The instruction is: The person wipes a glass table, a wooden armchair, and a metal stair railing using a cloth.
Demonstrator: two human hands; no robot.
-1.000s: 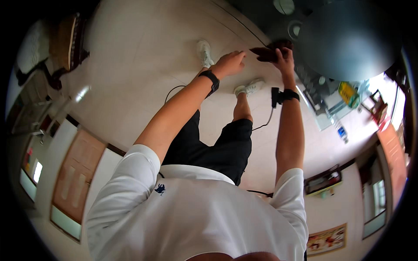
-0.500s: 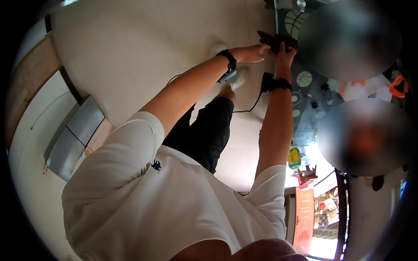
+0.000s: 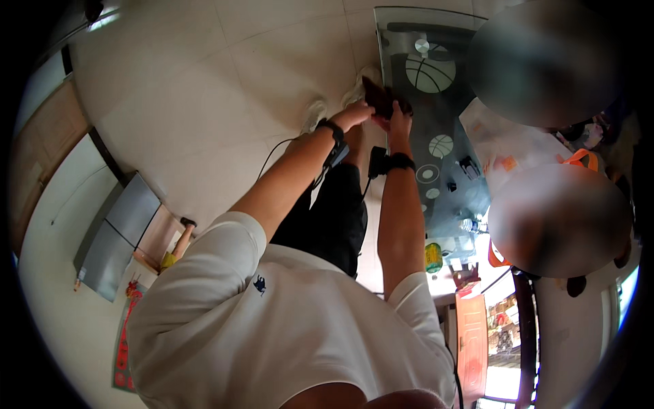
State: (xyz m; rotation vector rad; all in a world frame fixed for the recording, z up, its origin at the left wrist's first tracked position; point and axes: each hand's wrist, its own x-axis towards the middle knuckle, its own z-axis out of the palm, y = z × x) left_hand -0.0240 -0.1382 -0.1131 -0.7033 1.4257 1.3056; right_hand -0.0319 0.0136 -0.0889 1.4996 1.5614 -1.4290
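Observation:
A dark reddish-brown, flat thing point(image 3: 377, 96) with a pointed end is held between my hands, beside the left edge of the glass table. Its exact kind cannot be made out. My right hand point(image 3: 400, 125) grips it from the near side, thumb up along it and fingers partly hidden. At its lower left side, my left hand point(image 3: 355, 114) is closed with the fingertips on it. Each wrist wears a black strap with a small dark box and a cable.
The dark glass table point(image 3: 407, 101) with ball patterns stands to the right, bearing a clear plastic sheet point(image 3: 492, 140), small black items and a green-yellow container point(image 3: 433, 258). Two blurred round patches hide part of that side. A grey fridge-like cabinet point(image 3: 122, 235) stands left.
Both hands have moved left and nearer to me with the brown thing, from over the table's edge to beside it. The view has shifted, showing more of the table.

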